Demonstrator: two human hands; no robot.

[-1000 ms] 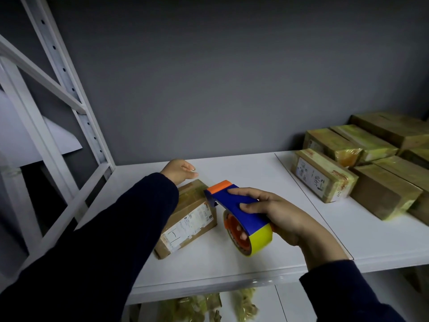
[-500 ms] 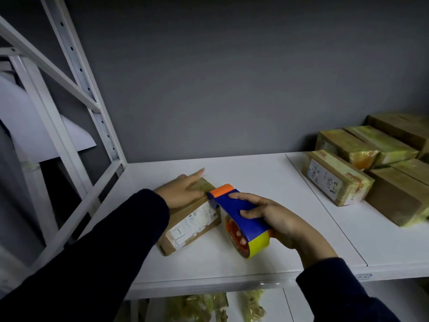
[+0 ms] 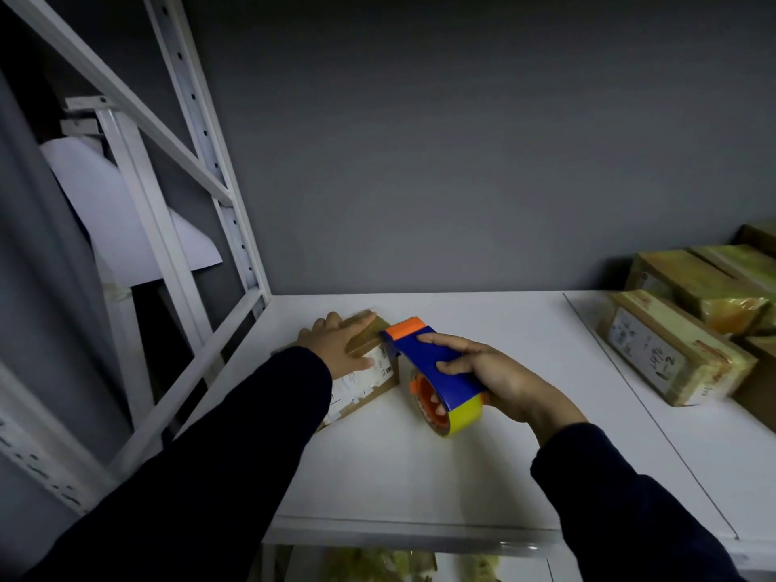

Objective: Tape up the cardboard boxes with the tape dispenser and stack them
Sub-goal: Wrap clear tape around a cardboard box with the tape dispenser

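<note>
On the white shelf, left of centre: the cardboard box (image 3: 364, 382) lies flat at an angle, near the shelf's left edge.
Box, look: brown card with a glossy top and a white printed label on its right side; the print is too small to read.
Box, hidden: its left and near parts are covered by the left hand (image 3: 336, 344) and the dark left sleeve (image 3: 235, 434); its far edge is blurred.
Left hand: laid flat on the box top, fingers straight and slightly spread, thumb lying on the label.
Tape dispenser (image 3: 420, 359): blue body, orange toothed nose (image 3: 405, 327) touching the box's far right corner, yellow-tinted tape roll (image 3: 464, 413) on an orange hub at the near end.
Right hand (image 3: 499, 378): wrapped round the dispenser, thumb and forefinger on the blue body, other fingertips showing inside the hub.
Shelf (image 3: 462, 455): white, with a seam running near to far at the right.
Taped boxes (image 3: 672, 363): grouped far right on the shelf, well apart from the hands, wrapped in yellowish tape and cut off by the picture's edge; how many cannot be told.
Frame (image 3: 201, 132): white perforated upright and diagonal braces at left.
Below the shelf: a yellowish blur (image 3: 378, 564), not identifiable.
Change: a second ago the left hand was curled beyond the box's far end; it now presses the top, while the dispenser's nose has stayed at the same corner.
</note>
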